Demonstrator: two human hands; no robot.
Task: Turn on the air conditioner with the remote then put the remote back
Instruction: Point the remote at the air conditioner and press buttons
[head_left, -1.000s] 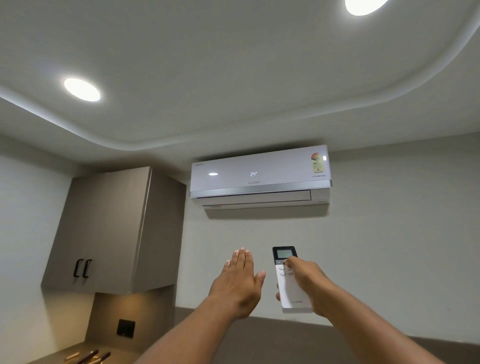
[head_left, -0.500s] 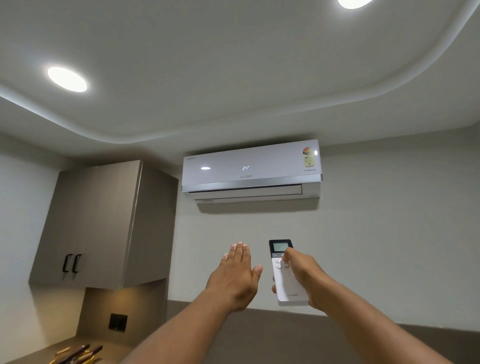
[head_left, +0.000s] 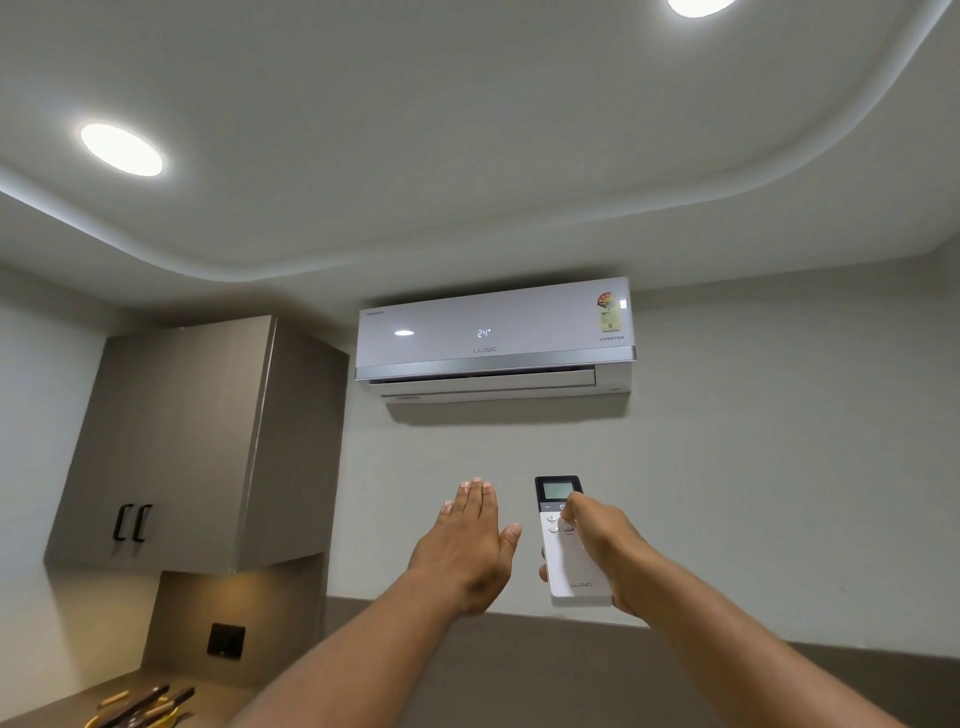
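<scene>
White remote (head_left: 566, 545), held upright in right hand (head_left: 608, 556), long axis aimed up toward air conditioner (head_left: 493, 338) high on wall. Thumb (head_left: 571, 512) on buttons just below small screen; fingers wrapped behind body, mostly hidden. Left hand (head_left: 467, 545) just beside, flat, fingers together, gripping nothing. Unit panel lit, reading 24; flap seems barely parted, hard to judge. Likely switched on already. Return spot for remote not visible. Cabinet (head_left: 197, 441) at left; counter clutter (head_left: 140, 706) cut off, unclear.
</scene>
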